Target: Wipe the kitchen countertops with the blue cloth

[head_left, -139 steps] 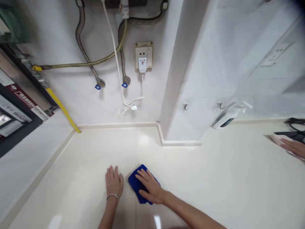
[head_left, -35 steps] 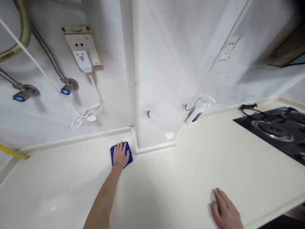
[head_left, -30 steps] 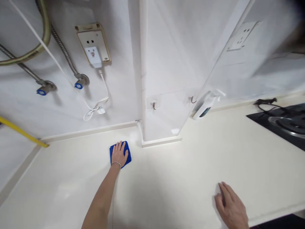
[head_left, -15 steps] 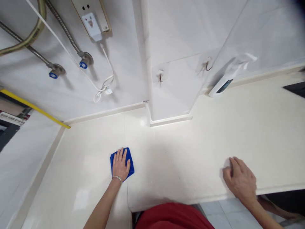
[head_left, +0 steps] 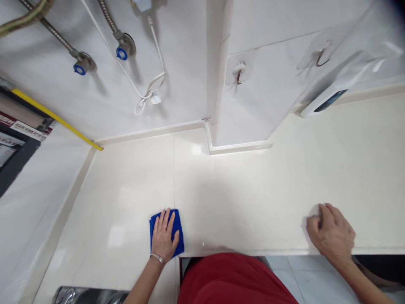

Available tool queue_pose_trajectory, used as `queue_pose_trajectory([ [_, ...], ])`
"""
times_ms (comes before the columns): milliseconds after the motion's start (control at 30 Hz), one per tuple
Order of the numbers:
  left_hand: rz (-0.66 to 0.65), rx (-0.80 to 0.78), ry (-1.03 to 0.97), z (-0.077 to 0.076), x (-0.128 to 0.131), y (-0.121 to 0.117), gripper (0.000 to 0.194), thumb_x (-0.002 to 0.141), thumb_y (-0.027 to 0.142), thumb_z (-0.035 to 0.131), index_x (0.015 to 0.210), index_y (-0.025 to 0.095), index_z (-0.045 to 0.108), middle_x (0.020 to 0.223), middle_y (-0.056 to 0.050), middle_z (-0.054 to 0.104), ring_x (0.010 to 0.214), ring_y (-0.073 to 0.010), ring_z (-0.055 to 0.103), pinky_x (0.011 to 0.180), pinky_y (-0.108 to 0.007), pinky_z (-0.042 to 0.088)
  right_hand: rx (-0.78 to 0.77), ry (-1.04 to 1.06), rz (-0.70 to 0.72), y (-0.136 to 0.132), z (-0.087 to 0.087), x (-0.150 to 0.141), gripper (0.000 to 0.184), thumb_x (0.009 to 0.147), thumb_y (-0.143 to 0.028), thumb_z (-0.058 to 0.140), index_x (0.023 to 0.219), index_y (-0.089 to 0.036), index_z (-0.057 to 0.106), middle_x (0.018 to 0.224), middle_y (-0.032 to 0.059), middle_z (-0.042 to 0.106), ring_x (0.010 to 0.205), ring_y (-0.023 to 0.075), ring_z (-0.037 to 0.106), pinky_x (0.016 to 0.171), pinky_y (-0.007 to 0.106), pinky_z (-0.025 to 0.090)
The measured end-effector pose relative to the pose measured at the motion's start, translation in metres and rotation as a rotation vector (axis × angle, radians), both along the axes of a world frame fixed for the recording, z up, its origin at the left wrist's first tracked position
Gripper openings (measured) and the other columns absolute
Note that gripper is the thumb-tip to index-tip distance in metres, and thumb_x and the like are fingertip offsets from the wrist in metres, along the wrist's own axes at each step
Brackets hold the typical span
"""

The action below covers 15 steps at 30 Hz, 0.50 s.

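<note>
The blue cloth [head_left: 179, 247] lies flat on the pale surface [head_left: 253, 194], directly beneath the left hand [head_left: 163, 238], across a seam and close to the near edge. It shows to the left and right of the hand; the fingertips reach its far edge.

The left hand is open and laid flat, fingers extended and close together, thumb set apart toward the right. It presses on the cloth from above and does not grasp it. A bracelet [head_left: 157, 258] circles the wrist, at the cloth's near left side.

The right hand [head_left: 331, 232] is well apart, over the surface at the right, near the front edge. Its fingers are bent; the palm is hidden, so how far it closes cannot be told.

A white spray bottle [head_left: 325, 98] stands at the far right, against the wall. A yellow pipe [head_left: 60, 120] runs down to the far left corner. A red garment [head_left: 234, 278] shows at the near edge, between the two arms.
</note>
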State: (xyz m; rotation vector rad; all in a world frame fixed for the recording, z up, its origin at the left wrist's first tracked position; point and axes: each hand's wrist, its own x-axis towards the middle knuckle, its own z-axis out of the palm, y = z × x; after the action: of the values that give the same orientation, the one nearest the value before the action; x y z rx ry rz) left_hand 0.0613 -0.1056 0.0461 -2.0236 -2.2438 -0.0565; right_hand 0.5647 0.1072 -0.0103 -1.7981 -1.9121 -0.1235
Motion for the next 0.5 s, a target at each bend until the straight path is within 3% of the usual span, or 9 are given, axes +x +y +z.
queue_pose_trajectory([
  [167, -0.171, -0.039, 0.022, 0.009, -0.011, -0.033, 0.07, 0.089, 0.028, 0.049, 0.155, 0.022, 0.025, 0.159, -0.009, 0.04, 0.151, -0.0264, 0.03, 0.115, -0.048, 0.042, 0.007, 0.017, -0.012, -0.001, 0.004, -0.004, 0.056, 0.085, -0.028, 0.047, 0.139, -0.012, 0.05, 0.143, 0.0207, 0.053, 0.131, 0.0398, 0.051, 0.106, 0.058, 0.042],
  [267, -0.259, -0.073, 0.002, 0.012, -0.019, -0.041, 0.071, 0.087, 0.028, 0.051, 0.154, 0.023, 0.026, 0.159, -0.009, 0.04, 0.15, -0.0259, 0.03, 0.116, -0.048, 0.042, 0.002, 0.004, -0.014, -0.001, 0.005, -0.005, 0.056, 0.086, -0.026, 0.046, 0.14, -0.011, 0.049, 0.143, 0.0212, 0.052, 0.132, 0.0393, 0.05, 0.106, 0.058, 0.042],
  [367, -0.254, -0.091, -0.003, 0.011, -0.02, -0.04, 0.073, 0.085, 0.027, 0.052, 0.154, 0.022, 0.029, 0.159, -0.01, 0.039, 0.151, -0.0272, 0.029, 0.116, -0.049, 0.04, -0.011, -0.022, -0.036, -0.001, 0.004, -0.005, 0.056, 0.087, -0.024, 0.047, 0.142, -0.012, 0.048, 0.144, 0.0211, 0.052, 0.134, 0.0378, 0.048, 0.108, 0.058, 0.04],
  [500, -0.22, -0.107, -0.007, 0.008, -0.015, -0.039, 0.073, 0.083, 0.025, 0.053, 0.152, 0.019, 0.032, 0.159, -0.013, 0.039, 0.151, -0.0295, 0.029, 0.116, -0.052, 0.04, -0.052, -0.092, -0.079, -0.002, 0.003, -0.005, 0.054, 0.088, -0.025, 0.047, 0.141, -0.01, 0.047, 0.145, 0.0194, 0.051, 0.136, 0.0325, 0.046, 0.111, 0.049, 0.038],
])
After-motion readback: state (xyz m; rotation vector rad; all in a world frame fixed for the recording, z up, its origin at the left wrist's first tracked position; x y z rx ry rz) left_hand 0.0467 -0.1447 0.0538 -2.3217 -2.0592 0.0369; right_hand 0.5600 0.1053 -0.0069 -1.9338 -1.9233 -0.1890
